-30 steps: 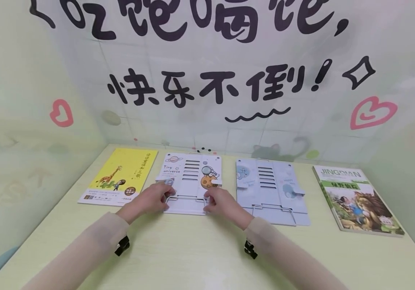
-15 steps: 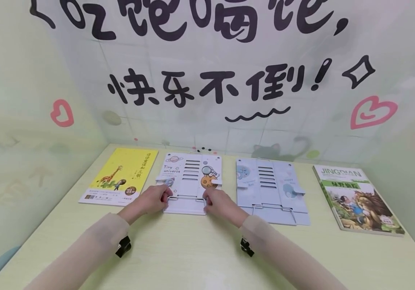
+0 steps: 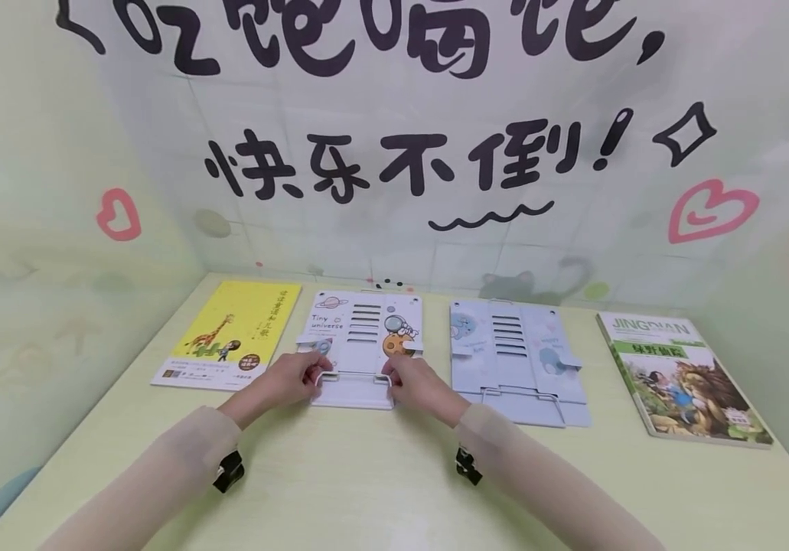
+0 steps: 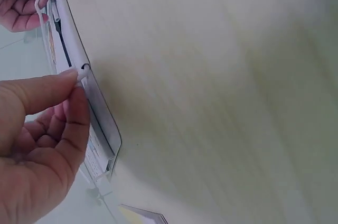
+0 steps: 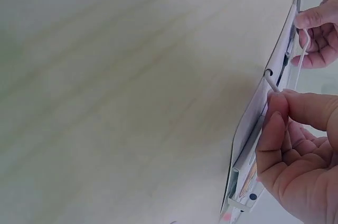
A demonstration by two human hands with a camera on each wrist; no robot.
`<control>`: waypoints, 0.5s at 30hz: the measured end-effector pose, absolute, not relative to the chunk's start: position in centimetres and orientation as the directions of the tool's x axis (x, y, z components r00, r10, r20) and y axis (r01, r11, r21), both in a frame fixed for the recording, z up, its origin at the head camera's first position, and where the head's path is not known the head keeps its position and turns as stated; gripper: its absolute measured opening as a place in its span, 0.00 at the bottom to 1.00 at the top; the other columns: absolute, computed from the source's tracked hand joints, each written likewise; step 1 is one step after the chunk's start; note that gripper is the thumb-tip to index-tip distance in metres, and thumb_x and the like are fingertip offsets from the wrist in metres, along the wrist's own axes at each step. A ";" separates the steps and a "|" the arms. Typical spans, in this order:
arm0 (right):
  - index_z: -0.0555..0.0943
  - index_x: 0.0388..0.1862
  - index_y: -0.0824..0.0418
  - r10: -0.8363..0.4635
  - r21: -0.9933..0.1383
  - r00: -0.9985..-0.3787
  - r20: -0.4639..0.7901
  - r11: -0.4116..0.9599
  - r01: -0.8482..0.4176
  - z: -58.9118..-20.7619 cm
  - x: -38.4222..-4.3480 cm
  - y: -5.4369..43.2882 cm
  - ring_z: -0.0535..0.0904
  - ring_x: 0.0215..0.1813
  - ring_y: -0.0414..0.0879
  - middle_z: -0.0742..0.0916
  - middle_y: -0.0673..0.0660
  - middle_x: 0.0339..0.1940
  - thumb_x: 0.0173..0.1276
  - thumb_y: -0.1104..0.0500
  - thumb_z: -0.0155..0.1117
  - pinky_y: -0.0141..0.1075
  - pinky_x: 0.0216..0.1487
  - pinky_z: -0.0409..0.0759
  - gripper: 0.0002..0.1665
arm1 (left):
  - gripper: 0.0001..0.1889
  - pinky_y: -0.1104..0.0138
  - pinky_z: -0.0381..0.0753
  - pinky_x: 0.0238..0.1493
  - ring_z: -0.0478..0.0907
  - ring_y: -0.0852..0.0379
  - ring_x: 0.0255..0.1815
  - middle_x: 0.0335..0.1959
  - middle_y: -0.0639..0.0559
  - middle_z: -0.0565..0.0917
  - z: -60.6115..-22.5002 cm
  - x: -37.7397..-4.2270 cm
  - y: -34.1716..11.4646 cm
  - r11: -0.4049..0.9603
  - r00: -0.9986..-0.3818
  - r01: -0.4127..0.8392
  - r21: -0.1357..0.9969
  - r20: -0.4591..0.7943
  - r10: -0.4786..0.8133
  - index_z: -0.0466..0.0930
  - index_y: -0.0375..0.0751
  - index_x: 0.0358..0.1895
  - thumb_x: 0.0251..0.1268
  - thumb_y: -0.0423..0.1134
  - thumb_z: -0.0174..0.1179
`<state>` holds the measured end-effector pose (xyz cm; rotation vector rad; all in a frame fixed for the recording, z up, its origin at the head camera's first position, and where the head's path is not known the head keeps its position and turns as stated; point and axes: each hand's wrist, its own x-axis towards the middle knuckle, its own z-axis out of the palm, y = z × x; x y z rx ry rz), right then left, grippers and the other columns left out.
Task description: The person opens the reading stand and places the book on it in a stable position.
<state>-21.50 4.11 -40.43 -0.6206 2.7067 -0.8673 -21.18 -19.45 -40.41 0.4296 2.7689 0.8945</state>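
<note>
A white book stand printed with an astronaut and planets lies flat on the table, between both hands. My left hand pinches the left end of its white wire bracket between thumb and fingers. At the other end, my right hand pinches the same bracket. Close up in the left wrist view, the left thumb and forefinger hold the wire beside the hole where it enters the stand's front edge. The right wrist view has the wire gripped likewise, rising out of its hole.
To the right lies a second, pale blue book stand with its own wire bracket. A yellow book is at the left of the table. At the far right lies a green and white book. A printed wall stands behind.
Both hands stay on the wire bracket and have moved only slightly, the right hand a little to the left. The bracket's tilt looks slightly different. The other stand and the books stay put.
</note>
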 end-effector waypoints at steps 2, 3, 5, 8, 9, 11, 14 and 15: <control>0.78 0.44 0.64 -0.460 -0.604 -0.883 -0.092 0.731 -0.318 -40.4 -21.5 4.2 0.74 0.34 0.43 0.81 0.53 0.32 0.59 0.71 0.63 0.31 0.37 0.76 0.13 | 0.12 0.74 0.67 0.27 0.68 0.60 0.27 0.24 0.54 0.74 -40.4 -20.9 -19.5 0.767 -0.935 0.258 0.587 -0.050 0.352 0.79 0.38 0.38 0.50 0.21 0.58; 0.78 0.44 0.64 -0.464 -0.606 -0.881 -0.090 0.728 -0.321 -40.3 -21.4 4.2 0.74 0.34 0.42 0.81 0.52 0.31 0.59 0.71 0.63 0.31 0.37 0.75 0.13 | 0.12 0.74 0.67 0.26 0.68 0.60 0.27 0.23 0.54 0.74 -40.4 -20.8 -19.6 0.767 -0.933 0.275 0.579 -0.030 0.358 0.79 0.38 0.36 0.50 0.21 0.58; 0.77 0.43 0.64 -0.477 -0.608 -0.875 -0.081 0.720 -0.335 -40.2 -21.3 4.2 0.73 0.32 0.42 0.80 0.52 0.30 0.59 0.71 0.63 0.30 0.35 0.75 0.13 | 0.11 0.74 0.68 0.26 0.69 0.60 0.27 0.23 0.54 0.75 -40.2 -20.7 -19.6 0.770 -0.935 0.288 0.569 -0.005 0.354 0.79 0.38 0.34 0.49 0.20 0.58; 0.76 0.44 0.64 -0.499 -0.595 -0.864 -0.061 0.713 -0.370 -39.9 -21.0 4.3 0.72 0.31 0.42 0.79 0.52 0.29 0.60 0.71 0.62 0.29 0.33 0.73 0.13 | 0.11 0.73 0.69 0.26 0.69 0.60 0.27 0.24 0.52 0.76 -40.1 -20.5 -19.6 0.770 -0.933 0.308 0.559 0.018 0.361 0.78 0.38 0.33 0.47 0.20 0.60; 0.76 0.43 0.64 -0.509 -0.586 -0.859 -0.050 0.712 -0.387 -39.9 -20.9 4.3 0.72 0.31 0.42 0.79 0.52 0.28 0.60 0.71 0.62 0.29 0.33 0.73 0.13 | 0.12 0.73 0.70 0.27 0.69 0.60 0.27 0.24 0.52 0.76 -40.0 -20.4 -19.6 0.769 -0.931 0.316 0.555 0.026 0.365 0.78 0.38 0.32 0.46 0.20 0.60; 0.75 0.43 0.63 -0.526 -0.565 -0.850 -0.025 0.709 -0.422 -39.8 -20.7 4.4 0.71 0.30 0.42 0.79 0.52 0.28 0.61 0.71 0.62 0.28 0.32 0.72 0.12 | 0.12 0.73 0.72 0.27 0.70 0.60 0.27 0.24 0.53 0.77 -40.0 -20.2 -19.6 0.764 -0.926 0.335 0.552 0.045 0.374 0.78 0.38 0.32 0.45 0.19 0.61; 0.74 0.42 0.62 -0.560 -0.523 -0.828 0.020 0.700 -0.486 -39.9 -20.4 4.6 0.70 0.29 0.42 0.78 0.51 0.27 0.62 0.70 0.61 0.28 0.32 0.71 0.11 | 0.12 0.73 0.73 0.28 0.70 0.61 0.26 0.24 0.52 0.77 -40.0 -19.8 -19.6 0.755 -0.919 0.360 0.548 0.069 0.388 0.77 0.39 0.31 0.45 0.19 0.62; 0.73 0.41 0.62 -0.570 -0.511 -0.821 0.031 0.697 -0.503 -39.9 -20.3 4.6 0.70 0.29 0.42 0.77 0.51 0.27 0.62 0.70 0.61 0.28 0.32 0.71 0.10 | 0.12 0.73 0.73 0.28 0.70 0.61 0.26 0.24 0.52 0.77 -40.0 -19.7 -19.7 0.752 -0.918 0.365 0.548 0.076 0.390 0.77 0.39 0.30 0.45 0.20 0.62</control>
